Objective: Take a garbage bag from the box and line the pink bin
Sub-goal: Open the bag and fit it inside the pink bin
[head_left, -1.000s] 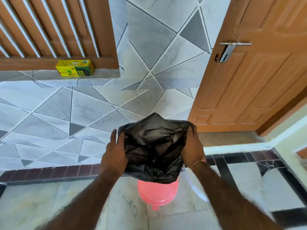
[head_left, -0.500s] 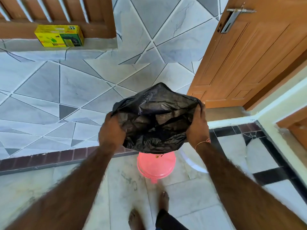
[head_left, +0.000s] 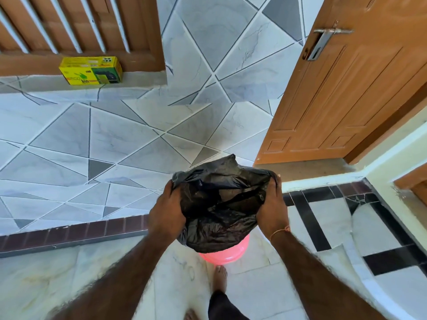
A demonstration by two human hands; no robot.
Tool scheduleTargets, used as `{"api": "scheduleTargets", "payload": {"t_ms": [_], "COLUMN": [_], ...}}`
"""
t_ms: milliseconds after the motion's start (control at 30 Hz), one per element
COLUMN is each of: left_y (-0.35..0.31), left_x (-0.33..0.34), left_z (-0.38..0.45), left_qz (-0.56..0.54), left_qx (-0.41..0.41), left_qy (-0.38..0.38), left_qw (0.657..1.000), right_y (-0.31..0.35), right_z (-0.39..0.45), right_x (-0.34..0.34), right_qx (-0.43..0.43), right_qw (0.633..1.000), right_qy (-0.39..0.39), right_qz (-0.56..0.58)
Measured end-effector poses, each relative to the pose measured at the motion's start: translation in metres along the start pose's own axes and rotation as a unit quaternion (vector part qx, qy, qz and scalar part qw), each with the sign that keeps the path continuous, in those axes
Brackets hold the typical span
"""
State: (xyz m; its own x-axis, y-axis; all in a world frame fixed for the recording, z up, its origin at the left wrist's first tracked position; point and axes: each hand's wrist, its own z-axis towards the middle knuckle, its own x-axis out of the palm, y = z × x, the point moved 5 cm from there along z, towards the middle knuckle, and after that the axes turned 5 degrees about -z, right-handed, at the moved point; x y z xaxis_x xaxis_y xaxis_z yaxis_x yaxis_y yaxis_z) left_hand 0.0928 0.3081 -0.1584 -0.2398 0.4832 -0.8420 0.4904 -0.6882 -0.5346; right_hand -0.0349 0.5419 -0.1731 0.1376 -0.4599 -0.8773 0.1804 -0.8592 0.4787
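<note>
1. Looking down from the head camera, the black garbage bag (head_left: 221,204) hangs spread open between both hands, directly above the pink bin (head_left: 227,254), whose rim shows only below the bag's lower edge.
2. The left hand (head_left: 167,214) grips the bag's left edge, fingers curled round the plastic at its mouth.
3. The right hand (head_left: 272,207) grips the right edge the same way, thumb and fingers folded over the film; a thin thread bracelet (head_left: 280,232) sits on that wrist.
4. Whether the bag's bottom touches the bin or lies inside it cannot be told, since the crumpled plastic hides the bin's opening.
5. The yellow box (head_left: 91,70) lies well apart on a tiled ledge (head_left: 143,79) at upper left, against a wooden grille (head_left: 76,26).
6. A wooden door (head_left: 351,93) stands to the right, and a bare foot (head_left: 219,277) rests on the floor just below the bin.
</note>
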Motion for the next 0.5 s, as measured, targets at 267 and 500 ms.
{"api": "scheduleTargets", "payload": {"t_ms": [267,500], "left_y": [0.002,0.009], "left_x": [0.004,0.014], "left_z": [0.032,0.061], "left_qz": [0.005,0.012], "left_qx": [-0.028,-0.043], "left_qy": [-0.024,-0.019], "left_qw": [0.999,0.999], "right_y": [-0.005,-0.015], "right_z": [0.034,0.066], "right_x": [0.004,-0.006], "right_qx": [0.024,0.020], "right_qw": [0.999,0.999], "right_qy": [-0.014,-0.033], "right_qz": [0.026,0.027]}}
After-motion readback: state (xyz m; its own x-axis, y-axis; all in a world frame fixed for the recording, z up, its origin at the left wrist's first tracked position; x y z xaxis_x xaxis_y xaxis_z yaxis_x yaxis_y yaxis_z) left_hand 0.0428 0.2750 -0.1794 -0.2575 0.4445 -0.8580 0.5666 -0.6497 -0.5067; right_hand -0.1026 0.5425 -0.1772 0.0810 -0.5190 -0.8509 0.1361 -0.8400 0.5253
